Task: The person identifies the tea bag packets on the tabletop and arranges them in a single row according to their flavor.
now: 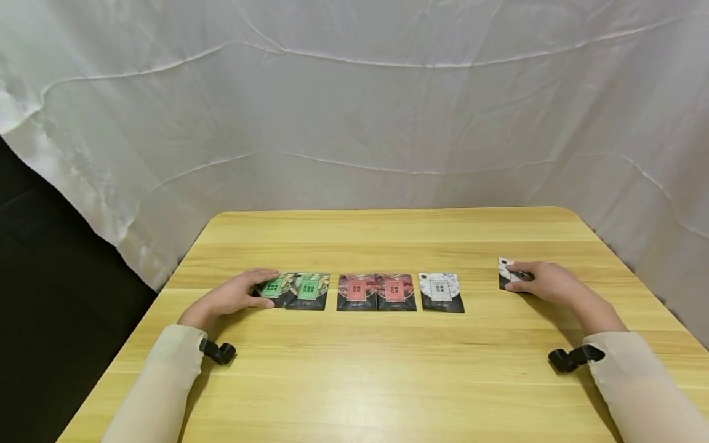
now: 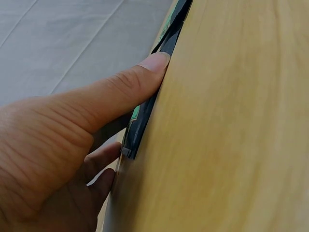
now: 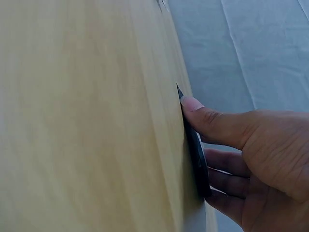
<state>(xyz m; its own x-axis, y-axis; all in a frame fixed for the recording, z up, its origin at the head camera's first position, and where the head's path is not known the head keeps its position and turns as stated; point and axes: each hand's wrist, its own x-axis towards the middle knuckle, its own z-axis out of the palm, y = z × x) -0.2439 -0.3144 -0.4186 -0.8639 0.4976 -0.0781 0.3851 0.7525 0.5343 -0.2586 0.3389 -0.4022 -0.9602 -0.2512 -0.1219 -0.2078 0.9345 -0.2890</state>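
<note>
Five flat packets lie in a row on the wooden table. At the row's left end my left hand (image 1: 237,294) holds a green-and-black packet (image 1: 272,287) by its edges, thumb along the near side and fingers at the far side. Its right edge meets a second green packet (image 1: 308,289). In the left wrist view the thumb lies on the dark lower edge of the held packet (image 2: 145,118). Well to the right, my right hand (image 1: 554,286) pinches a white-and-black packet (image 1: 503,272), partly hidden by the fingers. The right wrist view shows this packet (image 3: 195,154) edge-on, close over the table.
Two red packets (image 1: 357,292) lie side by side mid-row, with a white-and-black packet (image 1: 441,291) to their right. Behind the wooden table (image 1: 365,369) hangs a pale curtain (image 1: 354,123). Dark cloth (image 1: 50,277) shows at the left.
</note>
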